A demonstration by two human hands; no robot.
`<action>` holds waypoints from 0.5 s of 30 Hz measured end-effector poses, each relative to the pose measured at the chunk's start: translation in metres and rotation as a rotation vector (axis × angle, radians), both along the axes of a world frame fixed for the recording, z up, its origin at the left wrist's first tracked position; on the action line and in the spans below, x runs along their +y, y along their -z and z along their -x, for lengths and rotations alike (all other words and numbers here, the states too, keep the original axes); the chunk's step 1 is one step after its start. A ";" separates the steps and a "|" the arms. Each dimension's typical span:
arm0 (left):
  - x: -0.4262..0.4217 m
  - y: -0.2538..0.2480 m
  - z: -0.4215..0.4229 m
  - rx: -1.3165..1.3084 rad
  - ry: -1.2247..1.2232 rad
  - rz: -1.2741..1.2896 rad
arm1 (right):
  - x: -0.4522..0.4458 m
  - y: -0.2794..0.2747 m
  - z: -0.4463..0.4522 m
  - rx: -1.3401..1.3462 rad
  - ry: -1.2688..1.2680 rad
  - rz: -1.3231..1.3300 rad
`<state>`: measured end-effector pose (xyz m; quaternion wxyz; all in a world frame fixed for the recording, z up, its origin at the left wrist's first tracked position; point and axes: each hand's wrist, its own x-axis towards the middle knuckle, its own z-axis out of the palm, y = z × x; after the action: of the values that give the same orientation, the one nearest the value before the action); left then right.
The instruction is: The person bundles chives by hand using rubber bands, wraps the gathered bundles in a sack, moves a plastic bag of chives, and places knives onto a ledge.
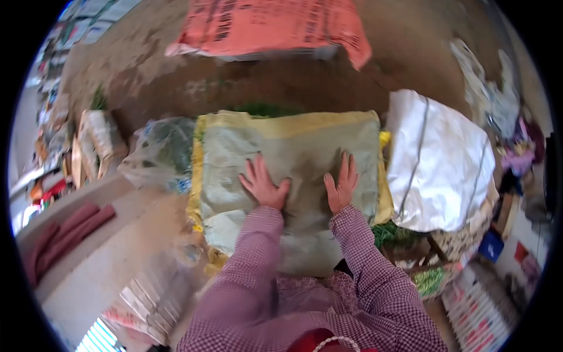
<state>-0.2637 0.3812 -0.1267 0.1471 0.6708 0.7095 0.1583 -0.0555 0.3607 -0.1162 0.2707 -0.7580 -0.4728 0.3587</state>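
My left hand (265, 183) lies with fingers spread on a grey-green cloth or sack (305, 141) with yellow edges. To its right, my right hand (342, 185) rests on the same cloth, palm down, thumb apart from the fingers. Neither hand holds anything. Whatever lies beneath the cloth is mostly hidden, though some green leaves show past its lower right edge. A white sack (437, 158) with dark bands adjoins it on the right. On the left is a clear plastic bag (161, 149) with something green inside.
An orange-red printed sack (275, 26) lies on the brown floor beyond the cloth. At the left is a folded maroon cloth (67, 240). Green stems (430, 281) poke out at the lower right, near a blue object (491, 245). Crumpled pale plastic (487, 88) lies at the upper right.
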 end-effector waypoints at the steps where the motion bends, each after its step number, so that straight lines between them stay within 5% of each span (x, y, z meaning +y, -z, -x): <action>1: 0.004 0.003 -0.002 0.011 -0.033 -0.042 | -0.007 0.004 -0.013 -0.093 0.033 0.029; 6: 0.010 0.017 -0.002 -0.017 -0.023 -0.043 | -0.019 0.107 0.003 -0.228 0.229 0.222; 15: 0.004 0.001 -0.001 -0.046 -0.076 -0.026 | -0.027 -0.004 -0.065 -0.095 -0.011 0.474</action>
<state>-0.2632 0.3854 -0.1277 0.1483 0.6416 0.7286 0.1884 0.0094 0.3337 -0.1118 0.0607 -0.8137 -0.3918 0.4252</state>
